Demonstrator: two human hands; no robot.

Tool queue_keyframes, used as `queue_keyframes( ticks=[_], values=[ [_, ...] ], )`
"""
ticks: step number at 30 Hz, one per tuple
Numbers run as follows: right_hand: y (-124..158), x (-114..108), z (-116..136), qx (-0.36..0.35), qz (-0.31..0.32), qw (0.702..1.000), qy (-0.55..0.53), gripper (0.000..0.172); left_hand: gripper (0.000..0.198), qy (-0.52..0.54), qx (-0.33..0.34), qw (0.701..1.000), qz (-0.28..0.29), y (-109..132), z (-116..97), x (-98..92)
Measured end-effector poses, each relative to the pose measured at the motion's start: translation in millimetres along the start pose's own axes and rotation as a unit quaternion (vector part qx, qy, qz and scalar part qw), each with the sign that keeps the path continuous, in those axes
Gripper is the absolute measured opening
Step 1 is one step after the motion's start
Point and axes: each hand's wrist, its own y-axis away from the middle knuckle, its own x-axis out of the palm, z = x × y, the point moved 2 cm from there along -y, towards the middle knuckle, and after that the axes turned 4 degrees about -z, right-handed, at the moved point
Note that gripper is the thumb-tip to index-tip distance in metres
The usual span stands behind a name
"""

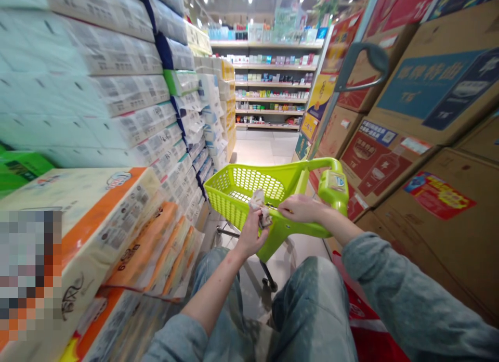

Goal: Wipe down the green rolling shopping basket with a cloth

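A small lime-green shopping cart [241, 175] with a perforated basket stands in front of my knees on dark wheels. My left hand [251, 237] is closed around a crumpled whitish cloth or tissue [258, 201] with darker patches, held against the cart's near side. Just right of it, my right hand [302, 208] is curled over the near rim of the cart, its fingertips at the edge beside the cloth. No goods show in the visible part of the basket. The cart's handle end [335, 182], with a small label, lies beyond my right wrist.
Wrapped tissue packs [128, 97] rise in tall stacks on the left, with orange-and-cream packs [105, 211] close by. Cardboard cartons [421, 102] line the right side. A grey hooked handle [360, 65] juts out there. Shelves [268, 81] of small goods stand beyond the tiled aisle [265, 146].
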Motion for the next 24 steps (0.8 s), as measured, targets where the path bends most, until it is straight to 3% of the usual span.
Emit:
queue_keyframes(
  ticks=[4, 7, 11, 24],
  values=[
    [1.4, -0.4, -2.1, 0.002, 0.003, 1.0, -0.013, 0.031, 0.05, -0.012, -0.007, 1.0, 0.028, -11.6, 12.6, -6.9],
    [2.1, -0.6, -3.1, 0.003, -0.002, 1.0, -0.018, 0.032, 0.047, -0.1, 0.055, 0.991, 0.068, -29.7, 16.5, -6.8],
    [2.6, -2.2, -4.7, 0.017, 0.009, 0.999, -0.027, 0.034, 0.031, -0.229, 0.116, 0.956, 0.143, -48.1, 14.5, -2.2],
    [5.4, 1.6, -26.7, 0.034, 0.055, 0.997, -0.037, 0.04, 0.024, -0.381, 0.149, 0.902, 0.139, -53.4, -1.8, 14.8]
  ],
)
